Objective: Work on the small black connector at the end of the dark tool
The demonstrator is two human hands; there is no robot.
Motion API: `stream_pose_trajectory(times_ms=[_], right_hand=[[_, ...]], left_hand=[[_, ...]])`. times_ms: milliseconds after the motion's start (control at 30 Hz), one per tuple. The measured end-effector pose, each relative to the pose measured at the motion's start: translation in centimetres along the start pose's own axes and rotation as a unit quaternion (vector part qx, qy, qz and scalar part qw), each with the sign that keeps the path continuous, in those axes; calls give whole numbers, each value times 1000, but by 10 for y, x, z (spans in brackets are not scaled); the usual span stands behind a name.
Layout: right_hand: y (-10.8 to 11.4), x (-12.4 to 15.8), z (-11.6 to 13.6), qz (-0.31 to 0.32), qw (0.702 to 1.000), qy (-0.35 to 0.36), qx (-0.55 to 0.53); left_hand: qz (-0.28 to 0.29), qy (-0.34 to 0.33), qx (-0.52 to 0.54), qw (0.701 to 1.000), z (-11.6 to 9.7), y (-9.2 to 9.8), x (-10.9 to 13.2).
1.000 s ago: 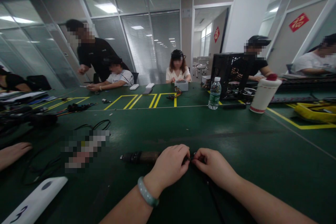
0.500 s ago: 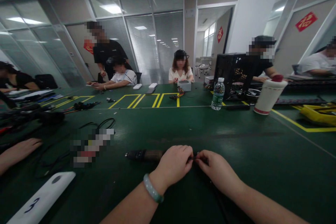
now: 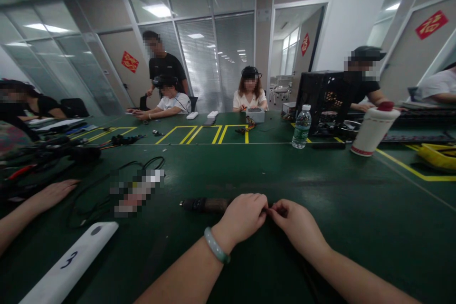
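Fingers [image 3: 254, 204] against ribbed black-and-brown cylinder [image 3: 210, 205]

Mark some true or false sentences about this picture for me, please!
1. A pale green bangle is on the left wrist. True.
2. The left hand and the right hand are far apart. False: their fingers nearly meet around something small and dark.
3. The water bottle stands right next to the hands. False: it stands far across the green table, by a black computer case.
4. The white bar on the table has a 3 on it. True.
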State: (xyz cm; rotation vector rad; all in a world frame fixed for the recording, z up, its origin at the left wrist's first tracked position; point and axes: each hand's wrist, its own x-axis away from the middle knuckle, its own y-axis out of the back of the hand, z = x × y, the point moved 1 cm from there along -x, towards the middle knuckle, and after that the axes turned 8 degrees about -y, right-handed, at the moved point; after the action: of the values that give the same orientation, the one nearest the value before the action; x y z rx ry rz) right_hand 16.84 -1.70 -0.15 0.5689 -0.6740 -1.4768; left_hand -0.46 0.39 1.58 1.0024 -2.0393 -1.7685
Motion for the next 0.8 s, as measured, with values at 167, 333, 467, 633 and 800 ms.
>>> stream_pose_trajectory(times_ms=[167,333,467,633,800], right_hand=[[1,0,4,-68,993,68,63],[2,-7,6,-23,990,104,89],[1,-10,7,-29,984,116,133],[12,-19,-2,-38,980,115,158],[76,-30,-72,-74,980,7,185]], left_hand=[[-10,-7,-11,1000,-2,2,1],[-23,-14,-21,999,-3,3,1],[-41,-18,-12,999,-6,6,1],[-67,-44,-6,997,-10,14,4],[-69,-59,5,996,-10,19,6]])
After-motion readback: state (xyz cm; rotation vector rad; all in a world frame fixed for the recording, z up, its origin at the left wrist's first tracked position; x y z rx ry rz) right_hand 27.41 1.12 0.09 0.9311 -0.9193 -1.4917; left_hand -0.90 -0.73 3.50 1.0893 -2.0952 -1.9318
